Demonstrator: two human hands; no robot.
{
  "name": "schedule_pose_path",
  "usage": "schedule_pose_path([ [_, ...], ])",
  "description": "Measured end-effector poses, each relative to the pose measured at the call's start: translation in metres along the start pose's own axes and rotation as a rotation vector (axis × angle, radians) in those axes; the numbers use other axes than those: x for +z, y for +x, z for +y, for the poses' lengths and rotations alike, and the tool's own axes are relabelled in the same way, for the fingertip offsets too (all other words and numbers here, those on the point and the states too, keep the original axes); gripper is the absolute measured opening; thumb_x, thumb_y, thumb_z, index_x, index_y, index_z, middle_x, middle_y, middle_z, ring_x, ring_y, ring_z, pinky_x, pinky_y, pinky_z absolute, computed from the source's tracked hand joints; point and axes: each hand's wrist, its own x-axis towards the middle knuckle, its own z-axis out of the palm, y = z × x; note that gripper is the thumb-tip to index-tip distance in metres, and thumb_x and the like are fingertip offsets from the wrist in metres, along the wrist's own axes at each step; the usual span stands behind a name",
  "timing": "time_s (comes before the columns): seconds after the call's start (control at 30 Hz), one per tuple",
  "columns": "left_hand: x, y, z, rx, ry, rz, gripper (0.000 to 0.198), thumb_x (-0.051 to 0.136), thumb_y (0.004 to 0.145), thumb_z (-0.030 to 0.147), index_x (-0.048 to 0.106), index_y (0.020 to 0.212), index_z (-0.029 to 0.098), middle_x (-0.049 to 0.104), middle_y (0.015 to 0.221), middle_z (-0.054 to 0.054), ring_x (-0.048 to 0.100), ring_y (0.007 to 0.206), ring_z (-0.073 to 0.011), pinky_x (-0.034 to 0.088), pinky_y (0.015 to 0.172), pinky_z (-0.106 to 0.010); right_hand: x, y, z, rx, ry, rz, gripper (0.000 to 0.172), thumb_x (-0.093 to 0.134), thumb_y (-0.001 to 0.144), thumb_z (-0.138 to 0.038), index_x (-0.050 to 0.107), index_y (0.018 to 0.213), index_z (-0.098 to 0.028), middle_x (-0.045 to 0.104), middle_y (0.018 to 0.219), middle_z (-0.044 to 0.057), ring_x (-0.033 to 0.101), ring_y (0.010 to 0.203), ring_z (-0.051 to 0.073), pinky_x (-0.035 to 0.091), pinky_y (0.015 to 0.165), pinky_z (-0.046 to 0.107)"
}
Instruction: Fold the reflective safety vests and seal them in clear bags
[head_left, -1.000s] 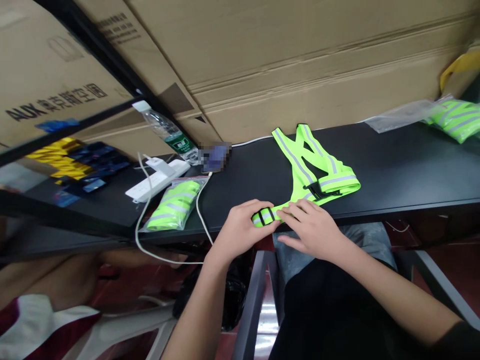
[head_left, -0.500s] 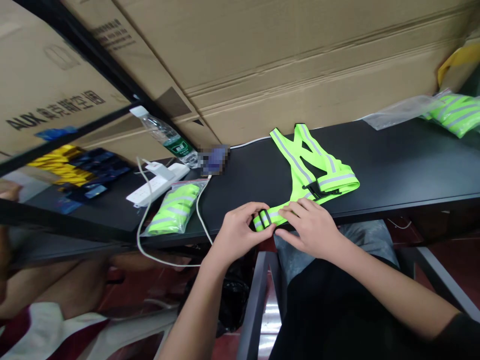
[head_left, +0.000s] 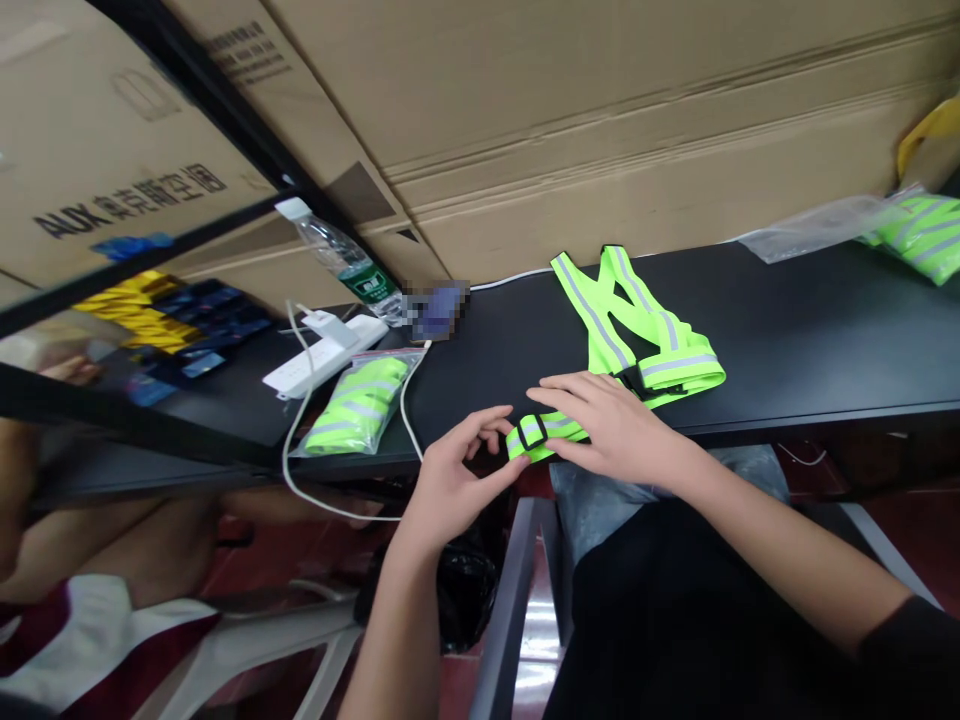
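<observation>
A neon green reflective vest [head_left: 637,340] lies on the black table [head_left: 787,340], and one of its straps runs to the front edge. My right hand [head_left: 615,430] covers that strap, fingers stretched over it and thumb underneath, holding it just right of the black slider buckle [head_left: 532,435]. My left hand [head_left: 454,475] is at the strap's free end; its thumb and curled fingers pinch the tip left of the buckle.
A bagged green vest [head_left: 360,400], a white power strip [head_left: 322,350], a white cable [head_left: 300,470] and a water bottle [head_left: 337,260] sit to the left. Cardboard boxes [head_left: 600,120] wall the back. More bagged vests [head_left: 922,230] lie far right. Another person [head_left: 112,600] sits lower left.
My right hand slid left along the strap toward the buckle. My left hand drew back to the strap's tip and its fingers loosened.
</observation>
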Motion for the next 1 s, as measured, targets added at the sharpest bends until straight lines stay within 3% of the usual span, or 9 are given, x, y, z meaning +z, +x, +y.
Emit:
schedule_pose_path([
  [0.13, 0.01, 0.0, 0.003, -0.11, -0.263, 0.069, 0.037, 0.081, 0.078, 0.03, 0.066, 0.111, 0.018, 0.063, 0.073, 0.001, 0.053, 0.058, -0.0105, 0.045, 0.055, -0.024, -0.003, 0.011, 0.006, 0.077, 0.201, -0.058, 0.03, 0.064, 0.095, -0.028, 0.06, 0.123, -0.02, 0.069, 0.117, 0.009, 0.062, 0.11, 0.026, 0.05, 0.093, 0.043],
  [0.23, 0.021, 0.003, 0.006, -0.138, -0.465, 0.153, 0.032, 0.087, 0.07, 0.03, 0.065, 0.09, 0.017, 0.068, 0.085, -0.004, 0.062, 0.064, -0.0122, 0.053, 0.057, -0.025, -0.005, 0.012, 0.008, 0.118, 0.337, -0.044, 0.018, 0.066, 0.092, -0.026, 0.063, 0.109, -0.021, 0.07, 0.107, 0.006, 0.063, 0.101, 0.022, 0.051, 0.088, 0.038],
  [0.33, 0.031, 0.007, 0.009, -0.128, -0.528, 0.24, 0.031, 0.089, 0.067, 0.03, 0.063, 0.077, 0.015, 0.069, 0.098, -0.007, 0.065, 0.068, -0.0128, 0.055, 0.055, -0.024, -0.007, 0.011, 0.009, 0.117, 0.444, 0.014, 0.016, 0.068, 0.09, -0.026, 0.062, 0.104, -0.022, 0.068, 0.104, 0.004, 0.063, 0.098, 0.02, 0.051, 0.087, 0.036],
  [0.43, 0.038, 0.009, 0.011, -0.096, -0.528, 0.268, 0.029, 0.087, 0.069, 0.027, 0.068, 0.088, 0.016, 0.068, 0.103, -0.008, 0.062, 0.066, -0.0099, 0.053, 0.054, -0.022, -0.006, 0.012, 0.011, 0.098, 0.512, 0.072, 0.018, 0.065, 0.091, -0.027, 0.06, 0.108, -0.022, 0.064, 0.104, 0.003, 0.061, 0.097, 0.018, 0.05, 0.087, 0.034],
  [0.57, 0.042, 0.005, 0.015, -0.166, -0.535, 0.233, 0.051, 0.087, 0.071, 0.025, 0.064, 0.116, 0.02, 0.069, 0.109, -0.007, 0.059, 0.06, -0.0067, 0.051, 0.053, -0.02, -0.005, 0.011, 0.014, 0.096, 0.536, 0.136, 0.036, 0.061, 0.095, -0.029, 0.057, 0.13, -0.023, 0.059, 0.107, 0.004, 0.059, 0.098, 0.018, 0.051, 0.092, 0.037],
  [0.67, 0.045, 0.001, 0.018, -0.231, -0.551, 0.209, 0.042, 0.084, 0.075, 0.03, 0.065, 0.11, 0.018, 0.072, 0.101, -0.007, 0.059, 0.055, -0.0075, 0.046, 0.045, -0.019, -0.004, 0.01, 0.015, 0.084, 0.529, 0.153, 0.041, 0.057, 0.098, -0.031, 0.055, 0.139, -0.028, 0.056, 0.11, 0.005, 0.058, 0.098, 0.018, 0.052, 0.094, 0.038],
  [0.73, 0.046, 0.0, 0.02, -0.249, -0.574, 0.198, 0.037, 0.082, 0.078, 0.032, 0.066, 0.107, 0.017, 0.071, 0.083, -0.003, 0.056, 0.049, -0.0079, 0.041, 0.039, -0.019, -0.004, 0.01, 0.015, 0.065, 0.522, 0.147, 0.035, 0.055, 0.099, -0.031, 0.061, 0.134, -0.029, 0.054, 0.111, 0.005, 0.058, 0.1, 0.018, 0.052, 0.094, 0.038],
  [0.83, 0.048, 0.001, 0.022, -0.225, -0.606, 0.203, 0.033, 0.08, 0.081, 0.032, 0.069, 0.106, 0.016, 0.062, 0.06, 0.003, 0.054, 0.043, -0.0093, 0.044, 0.04, -0.021, -0.004, 0.01, 0.016, 0.055, 0.517, 0.138, 0.031, 0.057, 0.099, -0.029, 0.065, 0.129, -0.028, 0.054, 0.111, 0.006, 0.059, 0.102, 0.019, 0.052, 0.094, 0.038],
  [1.0, 0.05, 0.004, 0.024, -0.138, -0.649, 0.311, 0.033, 0.075, 0.087, 0.033, 0.069, 0.115, 0.016, 0.064, 0.064, 0.002, 0.058, 0.047, -0.0113, 0.05, 0.043, -0.024, -0.006, 0.009, 0.017, 0.046, 0.494, 0.154, 0.032, 0.059, 0.097, -0.028, 0.063, 0.129, -0.027, 0.055, 0.11, 0.005, 0.059, 0.093, 0.017, 0.053, 0.091, 0.037],
])
